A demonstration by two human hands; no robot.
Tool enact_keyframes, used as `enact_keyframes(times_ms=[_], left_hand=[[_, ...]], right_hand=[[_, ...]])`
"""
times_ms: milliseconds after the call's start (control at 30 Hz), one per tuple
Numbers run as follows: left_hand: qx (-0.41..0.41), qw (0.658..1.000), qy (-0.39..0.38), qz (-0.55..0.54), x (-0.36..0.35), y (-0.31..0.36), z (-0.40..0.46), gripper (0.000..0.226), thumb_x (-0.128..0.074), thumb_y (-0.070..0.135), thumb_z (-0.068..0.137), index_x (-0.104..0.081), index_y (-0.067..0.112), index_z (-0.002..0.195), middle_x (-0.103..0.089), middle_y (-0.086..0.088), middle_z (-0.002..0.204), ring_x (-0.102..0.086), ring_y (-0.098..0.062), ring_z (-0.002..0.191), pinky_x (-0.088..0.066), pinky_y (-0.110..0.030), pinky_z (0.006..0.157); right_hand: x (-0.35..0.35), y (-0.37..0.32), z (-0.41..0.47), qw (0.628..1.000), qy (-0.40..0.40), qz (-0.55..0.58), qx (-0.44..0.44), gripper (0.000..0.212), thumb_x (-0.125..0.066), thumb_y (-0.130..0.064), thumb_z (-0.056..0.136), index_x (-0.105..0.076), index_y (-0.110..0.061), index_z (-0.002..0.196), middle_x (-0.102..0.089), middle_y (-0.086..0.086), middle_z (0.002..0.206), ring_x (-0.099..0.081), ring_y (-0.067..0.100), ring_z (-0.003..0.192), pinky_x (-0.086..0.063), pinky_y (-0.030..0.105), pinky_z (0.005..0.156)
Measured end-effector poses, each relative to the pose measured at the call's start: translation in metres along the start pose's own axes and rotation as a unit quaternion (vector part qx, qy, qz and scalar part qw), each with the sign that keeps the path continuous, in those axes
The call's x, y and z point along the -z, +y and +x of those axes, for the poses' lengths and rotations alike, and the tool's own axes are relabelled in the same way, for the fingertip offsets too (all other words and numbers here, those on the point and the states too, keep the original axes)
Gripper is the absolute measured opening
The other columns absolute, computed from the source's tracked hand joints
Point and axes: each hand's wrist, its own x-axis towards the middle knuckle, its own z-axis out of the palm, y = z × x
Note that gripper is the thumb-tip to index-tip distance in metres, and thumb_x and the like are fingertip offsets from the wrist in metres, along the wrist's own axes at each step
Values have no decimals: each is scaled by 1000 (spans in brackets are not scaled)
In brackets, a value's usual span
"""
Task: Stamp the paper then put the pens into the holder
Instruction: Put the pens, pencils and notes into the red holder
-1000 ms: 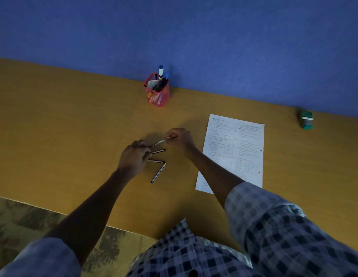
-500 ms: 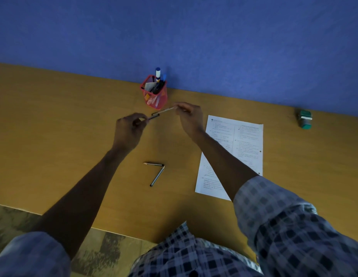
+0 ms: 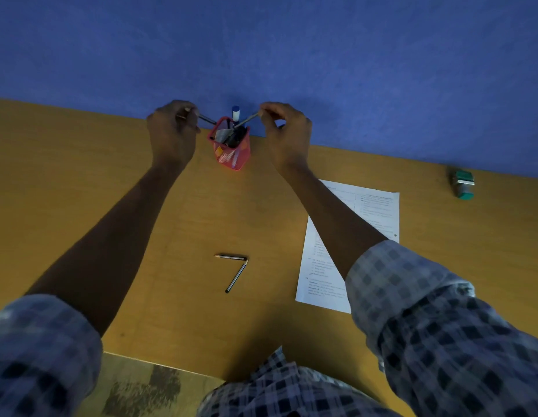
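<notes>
Pens number four outside the holder: one pinched in the left hand (image 3: 171,133) at upper left of centre, its pen (image 3: 206,118) pointing toward the red mesh holder (image 3: 233,153); two loose pens (image 3: 231,257) (image 3: 236,277) on the wooden desk (image 3: 66,176) at mid-frame, their ends meeting in an angle, well below both hands; and one gripped by the right hand (image 3: 287,136), whose pen (image 3: 246,120) dips into the holder's mouth. The single holder sits between the hands. One printed paper (image 3: 373,215) lies right of centre; one green stamp (image 3: 463,185) rests far right.

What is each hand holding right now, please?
Left hand: closed on a pen beside the holder.
Right hand: pinching a second pen, tip over the holder.
</notes>
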Motion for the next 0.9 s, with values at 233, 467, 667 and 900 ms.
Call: enact_keyframes(times_ms=[233, 467, 667, 900], left_hand=[[-75, 991, -69, 85, -18, -12, 33, 30, -46, 17, 94, -67, -4, 100, -71, -21, 85, -68, -30, 74, -53, -36, 69], [-94, 968, -129, 195, -37, -24, 47, 33, -45, 20, 91, -63, -5, 79, -66, -25, 76, -61, -39, 69, -41, -39, 58], [-44, 948, -191, 252, -45, -34, 34, 50, -36, 36, 89, -60, -5, 72, -61, -28, 75, -59, -40, 69, -36, -36, 57], [-66, 938, -202, 274, -44, -41, 29, 48, -35, 38, 103, -63, -1, 96, -60, -26, 86, -61, -44, 82, -43, -44, 64]], right_hand=[[-23, -1, 19, 991, -25, -97, 93, 12, -62, -11, 87, -73, -8, 88, -74, 3, 87, -67, 20, 79, -55, 40, 65], [-51, -5, 31, 966, -89, -205, 133, 13, -55, -16, 85, -66, -10, 81, -69, 4, 78, -62, 25, 76, -51, 40, 62], [-63, 6, 34, 904, -206, -344, 146, 21, -50, -23, 95, -68, -16, 104, -66, 3, 104, -59, 19, 100, -43, 29, 70], [-69, 13, 29, 905, -225, -334, 134, 25, -53, -29, 96, -67, -15, 112, -58, 2, 114, -54, 16, 108, -52, 29, 80]])
